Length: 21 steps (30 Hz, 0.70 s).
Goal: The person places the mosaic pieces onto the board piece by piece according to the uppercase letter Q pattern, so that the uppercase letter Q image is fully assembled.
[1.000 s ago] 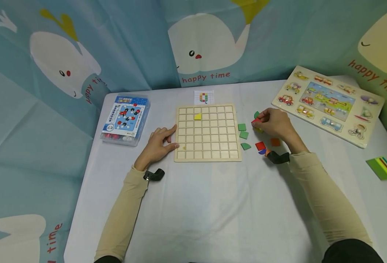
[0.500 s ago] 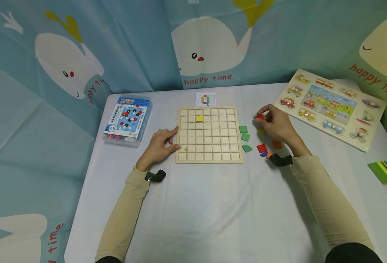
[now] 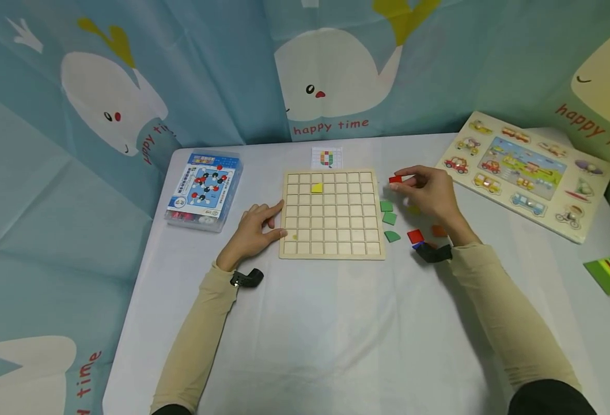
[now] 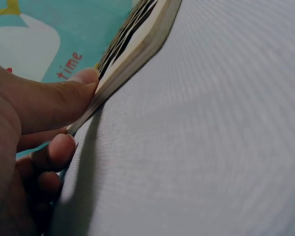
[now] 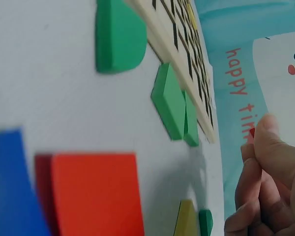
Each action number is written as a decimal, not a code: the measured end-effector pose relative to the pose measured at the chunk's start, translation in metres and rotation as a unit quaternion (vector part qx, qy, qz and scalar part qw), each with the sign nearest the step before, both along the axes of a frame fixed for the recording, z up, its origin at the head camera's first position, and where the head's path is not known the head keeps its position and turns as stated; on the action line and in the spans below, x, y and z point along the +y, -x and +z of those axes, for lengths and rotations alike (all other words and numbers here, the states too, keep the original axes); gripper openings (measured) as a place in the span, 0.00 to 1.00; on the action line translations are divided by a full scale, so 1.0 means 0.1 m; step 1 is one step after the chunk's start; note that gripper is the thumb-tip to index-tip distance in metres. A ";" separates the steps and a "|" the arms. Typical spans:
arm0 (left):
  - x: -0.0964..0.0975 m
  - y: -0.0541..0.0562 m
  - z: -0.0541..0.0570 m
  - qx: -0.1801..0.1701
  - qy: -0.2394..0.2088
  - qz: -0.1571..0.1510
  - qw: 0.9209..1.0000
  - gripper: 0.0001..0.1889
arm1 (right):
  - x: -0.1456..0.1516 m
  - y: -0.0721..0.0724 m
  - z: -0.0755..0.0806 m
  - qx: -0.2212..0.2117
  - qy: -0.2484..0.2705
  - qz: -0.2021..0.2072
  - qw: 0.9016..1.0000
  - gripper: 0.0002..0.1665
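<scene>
My left hand (image 3: 253, 233) rests at the left edge of a wooden grid board (image 3: 330, 256), thumb and index finger spread along it. In the left wrist view the thumb (image 4: 64, 101) presses against the board's rim (image 4: 132, 61). One yellow piece (image 3: 317, 188) lies in an upper cell. Just right of the board, my right hand (image 3: 431, 193) pinches a red tile (image 3: 395, 179) between thumb and fingers; only a sliver of it shows in the right wrist view. Green pieces (image 3: 386, 206) lie between this hand and the board.
Below the right hand lie another red square (image 3: 416, 236), a blue piece (image 5: 12, 182) and an orange piece (image 3: 439, 230). A small pattern card (image 3: 327, 157) lies behind the board. A plastic box (image 3: 203, 190) stands left; a vehicle puzzle (image 3: 527, 173) and striped green block (image 3: 609, 276) lie right.
My right hand has lifted the red tile from the loose pieces and moved it slightly left towards the board. My left hand stays at the board's edge.
</scene>
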<state>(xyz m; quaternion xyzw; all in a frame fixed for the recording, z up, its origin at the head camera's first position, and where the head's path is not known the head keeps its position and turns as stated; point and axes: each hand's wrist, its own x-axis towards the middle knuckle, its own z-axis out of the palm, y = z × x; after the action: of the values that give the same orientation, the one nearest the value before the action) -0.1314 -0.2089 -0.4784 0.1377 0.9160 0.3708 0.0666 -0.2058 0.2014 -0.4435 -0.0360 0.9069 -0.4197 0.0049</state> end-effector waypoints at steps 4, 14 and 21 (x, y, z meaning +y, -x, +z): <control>0.00 0.00 0.00 0.002 0.003 0.001 1.000 0.39 | -0.07 0.02 0.00 -0.010 0.005 0.005 1.000 0.24; 0.00 0.01 0.00 -0.007 0.005 0.004 1.000 0.39 | -0.34 0.08 -0.01 -0.017 0.023 0.031 0.999 0.22; 0.00 0.00 0.01 -0.003 0.008 0.002 1.000 0.39 | -0.56 0.18 -0.07 0.012 0.063 0.064 0.996 0.20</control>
<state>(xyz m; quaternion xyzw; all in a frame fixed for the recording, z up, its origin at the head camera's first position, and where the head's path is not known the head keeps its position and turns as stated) -0.1315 -0.2089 -0.4776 0.1346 0.9188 0.3644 0.0698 -0.2237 0.1455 -0.4503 -0.0991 0.8746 -0.4743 0.0190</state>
